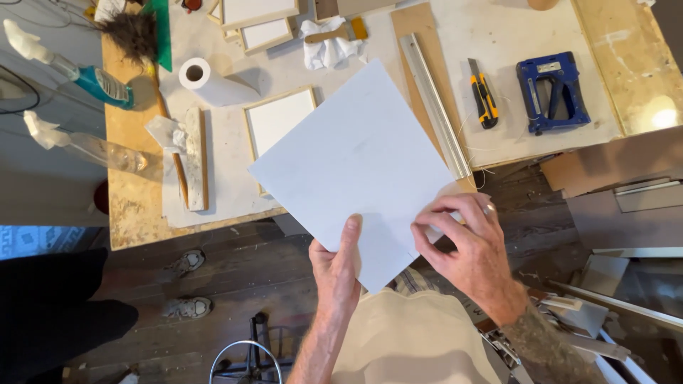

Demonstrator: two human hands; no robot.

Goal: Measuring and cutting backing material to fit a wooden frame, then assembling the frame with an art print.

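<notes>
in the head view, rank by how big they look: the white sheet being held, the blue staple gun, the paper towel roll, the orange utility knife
1. white sheet, by far the largest, though it is held closest to the camera.
2. blue staple gun.
3. paper towel roll, close to the staple gun, so that order is unsure.
4. orange utility knife, smallest.

paper roll left of small frame; knife between metal ruler and staple gun

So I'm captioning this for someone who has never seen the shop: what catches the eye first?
A large white square sheet fills the middle, held over the bench edge by the left hand at its lower corner and the right hand on its right edge. Next, the blue staple gun and orange-and-black utility knife at upper right.
</notes>
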